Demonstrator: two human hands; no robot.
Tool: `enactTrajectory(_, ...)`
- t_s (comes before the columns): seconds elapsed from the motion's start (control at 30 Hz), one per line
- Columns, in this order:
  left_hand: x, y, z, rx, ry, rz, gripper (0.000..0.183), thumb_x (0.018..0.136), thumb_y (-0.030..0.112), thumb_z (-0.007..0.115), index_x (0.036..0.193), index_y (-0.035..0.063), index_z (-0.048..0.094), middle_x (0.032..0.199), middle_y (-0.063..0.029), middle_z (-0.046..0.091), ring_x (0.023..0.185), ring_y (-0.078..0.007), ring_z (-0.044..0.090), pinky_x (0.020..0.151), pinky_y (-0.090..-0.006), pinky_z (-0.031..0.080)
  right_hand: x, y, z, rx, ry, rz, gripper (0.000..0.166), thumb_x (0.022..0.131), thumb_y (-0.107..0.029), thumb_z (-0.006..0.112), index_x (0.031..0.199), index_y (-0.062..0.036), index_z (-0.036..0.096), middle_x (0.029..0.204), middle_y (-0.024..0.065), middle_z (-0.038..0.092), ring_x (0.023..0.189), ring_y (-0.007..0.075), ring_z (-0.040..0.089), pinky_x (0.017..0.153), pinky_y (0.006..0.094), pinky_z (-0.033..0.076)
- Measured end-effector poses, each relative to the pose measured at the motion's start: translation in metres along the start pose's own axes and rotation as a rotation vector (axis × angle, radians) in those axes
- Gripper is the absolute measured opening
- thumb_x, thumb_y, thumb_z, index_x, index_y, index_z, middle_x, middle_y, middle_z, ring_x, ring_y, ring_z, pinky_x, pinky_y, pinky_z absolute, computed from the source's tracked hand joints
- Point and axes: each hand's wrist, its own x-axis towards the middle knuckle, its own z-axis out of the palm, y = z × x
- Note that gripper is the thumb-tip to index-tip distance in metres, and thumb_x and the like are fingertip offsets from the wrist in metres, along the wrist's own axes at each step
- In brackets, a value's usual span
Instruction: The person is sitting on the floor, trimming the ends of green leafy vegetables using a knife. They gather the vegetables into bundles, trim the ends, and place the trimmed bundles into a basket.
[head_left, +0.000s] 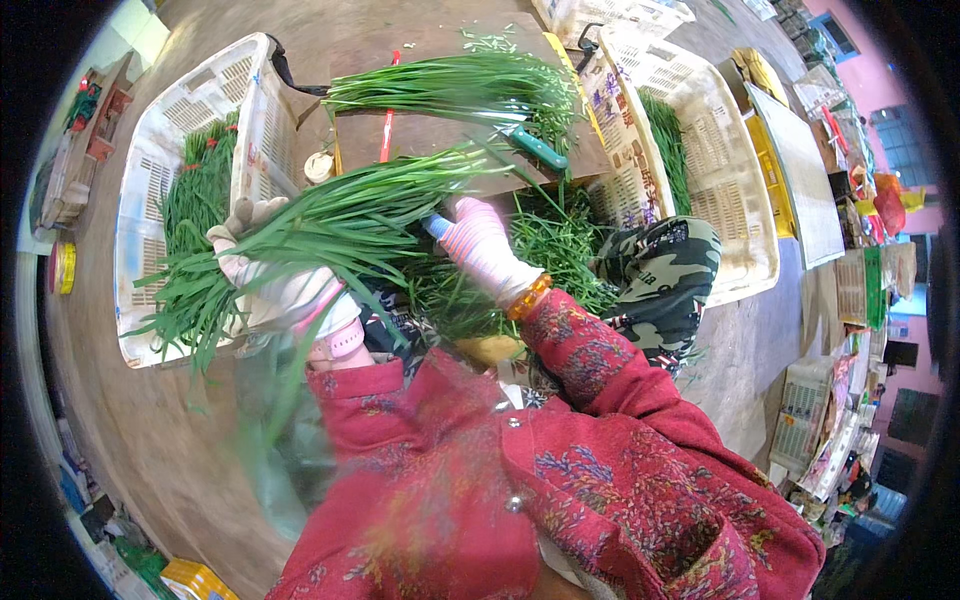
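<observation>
My left hand (277, 289), in a pale glove with a pink band at the wrist, holds a loose bunch of garlic chives (337, 206) whose leaf tips hang over its palm. My right hand (480, 240), in a striped glove with blue on the thumb, is beside the stem end of that bunch; its fingertips are partly hidden, so I cannot tell whether it grips stems. Beyond, another bundle of chives (442, 82) lies on a brown board (450, 139). A green-handled knife (536, 146) rests on the board near the bundle's cut ends.
A white plastic crate (262, 150) with tied chives (199, 191) stands at left. Another white crate (720, 172) with chives (665, 142) stands at right. Loose trimmings (559, 259) heap below the board, beside my knee (656, 281). A red strip (387, 135) crosses the board.
</observation>
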Motion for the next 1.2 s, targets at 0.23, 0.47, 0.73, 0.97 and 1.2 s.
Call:
enactTrajectory(0.23, -0.006, -0.006, 0.001, -0.079, 0.032, -0.090, 0.028, 0.087, 0.035, 0.061, 0.087, 0.0072, 0.061, 0.079, -0.0027, 0.060, 0.066, -0.0152, 0.053, 0.061, -0.0336, 0.048, 0.004, 0.035, -0.013, -0.450, 0.086, -0.039, 0.020, 0.084, -0.027, 0.056, 0.088, -0.0084, 0.063, 0.081, 0.0175, 0.067, 0.078, 0.0368, 0.065, 0.070, 0.0472, 0.050)
enactTrajectory(0.47, -0.003, 0.005, 0.001, -0.032, 0.011, -0.068, 0.027, 0.089, 0.034, 0.056, 0.076, 0.0106, 0.057, 0.080, -0.0047, 0.064, 0.067, -0.0169, 0.054, 0.064, -0.0367, 0.047, -0.017, 0.151, -0.074, -0.797, -0.075, 0.267, 0.030, 0.085, -0.037, 0.058, 0.103, -0.0135, 0.063, 0.089, 0.0150, 0.068, 0.085, 0.0345, 0.066, 0.073, 0.0456, 0.051)
enactTrajectory(0.73, 0.005, 0.005, -0.009, -0.235, -0.092, -0.104, 0.026, 0.089, 0.033, 0.056, 0.079, 0.0091, 0.058, 0.082, -0.0051, 0.063, 0.068, -0.0162, 0.053, 0.066, -0.0364, 0.045, -0.031, 0.010, -0.037, -0.043, -0.042, -0.083, 0.044, 0.087, -0.043, 0.059, 0.109, -0.0050, 0.065, 0.089, 0.0137, 0.067, 0.079, 0.0258, 0.065, 0.072, 0.0365, 0.050)
enactTrajectory(0.97, 0.018, 0.010, -0.027, -0.249, -0.153, -0.152, 0.027, 0.091, 0.033, 0.052, 0.080, 0.0089, 0.057, 0.078, -0.0040, 0.058, 0.068, -0.0143, 0.049, 0.066, -0.0338, 0.043, -0.006, 0.007, 0.006, 0.740, -0.326, 0.150, 0.031, 0.087, -0.038, 0.064, 0.097, -0.0080, 0.064, 0.072, 0.0048, 0.064, 0.061, 0.0149, 0.061, 0.057, 0.0295, 0.049)
enactTrajectory(1.2, 0.021, 0.002, -0.026, -0.344, -0.195, -0.187, 0.025, 0.088, 0.035, 0.057, 0.076, 0.0134, 0.055, 0.079, -0.0028, 0.058, 0.071, -0.0153, 0.048, 0.066, -0.0358, 0.041, 0.047, 0.073, 0.049, -0.179, -0.083, -0.122, 0.031, 0.078, -0.021, 0.065, 0.106, -0.0074, 0.064, 0.094, 0.0122, 0.069, 0.086, 0.0309, 0.065, 0.077, 0.0397, 0.051)
